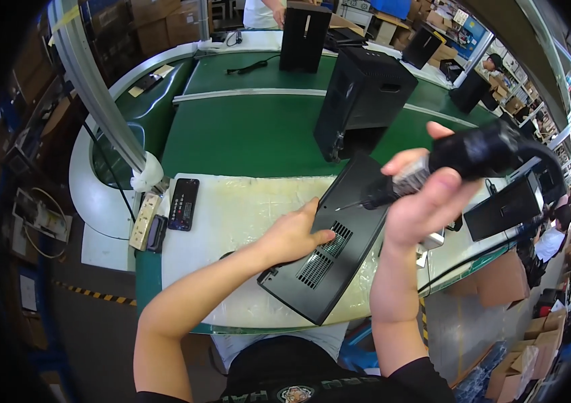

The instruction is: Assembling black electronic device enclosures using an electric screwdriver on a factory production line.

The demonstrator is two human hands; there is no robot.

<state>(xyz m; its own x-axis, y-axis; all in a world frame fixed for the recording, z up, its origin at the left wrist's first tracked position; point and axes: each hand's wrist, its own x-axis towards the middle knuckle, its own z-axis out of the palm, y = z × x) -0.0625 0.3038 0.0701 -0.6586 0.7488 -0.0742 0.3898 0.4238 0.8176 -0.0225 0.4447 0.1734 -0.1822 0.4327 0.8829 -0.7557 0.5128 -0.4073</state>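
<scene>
A flat black panel [334, 258] with slotted vents lies slantwise on the pale work mat in front of me. My left hand [299, 234] grips its left edge, the thumb resting on top beside the vents. Above the panel's right side, my right hand [426, 195] is wrapped round a black electric screwdriver [473, 158]. Its thin bit points down and left, over the upper part of the panel. From the frames I cannot tell whether the tip touches the surface. A cable loops from the tool's rear end on the right.
A tall black case [366, 94] with an opening low on its front stands on the green conveyor [245, 134]. More black cases stand farther back. A black remote-like device [184, 204] and a power strip [145, 221] lie at the left. Another black box [504, 207] sits at right.
</scene>
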